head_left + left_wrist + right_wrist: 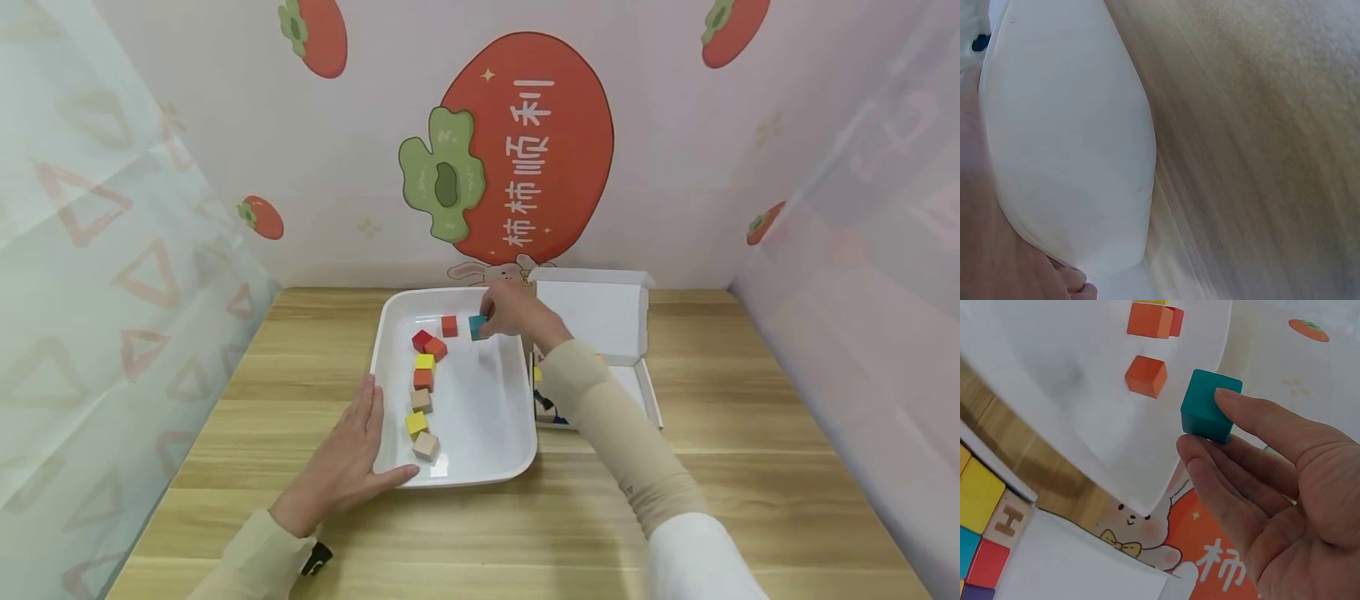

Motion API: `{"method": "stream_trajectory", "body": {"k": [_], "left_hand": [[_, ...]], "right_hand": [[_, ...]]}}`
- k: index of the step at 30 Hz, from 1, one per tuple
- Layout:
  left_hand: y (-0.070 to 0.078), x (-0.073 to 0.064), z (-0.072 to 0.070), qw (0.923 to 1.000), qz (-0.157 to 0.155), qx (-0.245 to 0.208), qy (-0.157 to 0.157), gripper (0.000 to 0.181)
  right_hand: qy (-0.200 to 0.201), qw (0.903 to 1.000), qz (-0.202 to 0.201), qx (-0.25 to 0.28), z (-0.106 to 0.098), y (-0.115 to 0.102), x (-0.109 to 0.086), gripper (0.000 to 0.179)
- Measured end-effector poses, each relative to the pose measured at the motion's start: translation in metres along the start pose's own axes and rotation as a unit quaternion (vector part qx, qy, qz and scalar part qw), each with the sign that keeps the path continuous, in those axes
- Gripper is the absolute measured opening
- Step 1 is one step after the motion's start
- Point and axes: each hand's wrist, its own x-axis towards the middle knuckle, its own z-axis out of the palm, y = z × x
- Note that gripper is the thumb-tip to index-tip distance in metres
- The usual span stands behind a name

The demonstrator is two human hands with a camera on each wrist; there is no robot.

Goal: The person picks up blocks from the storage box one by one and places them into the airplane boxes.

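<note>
My right hand pinches a teal cube between thumb and fingers, over the far right part of a white tray. In the right wrist view an orange cube lies in the tray near the teal one. Along the tray's left side runs a crooked row of red, orange, yellow and plain wood cubes, among them a yellow cube and a wooden cube. My left hand rests on the tray's near left corner, fingers straight along the rim and thumb across the front edge.
Right of the tray stands an open white box, lid raised. Inside it are more blocks, including a yellow block and a wooden block with an H. The wood-grain table meets a printed backdrop behind.
</note>
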Motion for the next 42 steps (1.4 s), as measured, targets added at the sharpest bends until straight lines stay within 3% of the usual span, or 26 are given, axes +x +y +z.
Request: {"method": "stream_trajectory", "body": {"k": [6,16,26,34,42], "left_hand": [[0.0,-0.001,0.0,1.0,0.003,-0.001,0.002,0.126],[0.0,-0.001,0.0,1.0,0.001,-0.001,-0.001,0.125],[-0.001,0.0,0.0,1.0,0.005,0.001,-0.004,0.125],[0.0,-0.001,0.0,1.0,0.0,-0.002,-0.009,0.125],[0.0,-0.001,-0.001,1.0,0.002,-0.001,-0.005,0.124]], "right_hand": [[0.01,0.9999,0.005,-0.006,-0.016,0.018,-0.035,0.036],[0.037,0.9993,-0.004,-0.004,-0.036,0.07,-0.099,0.033],[0.043,0.9986,0.029,0.009,-0.033,0.115,-0.155,0.031],[0.036,0.9987,0.033,0.015,-0.011,0.14,-0.169,0.029],[0.036,0.9979,0.052,0.015,0.006,0.149,-0.173,0.033]]}}
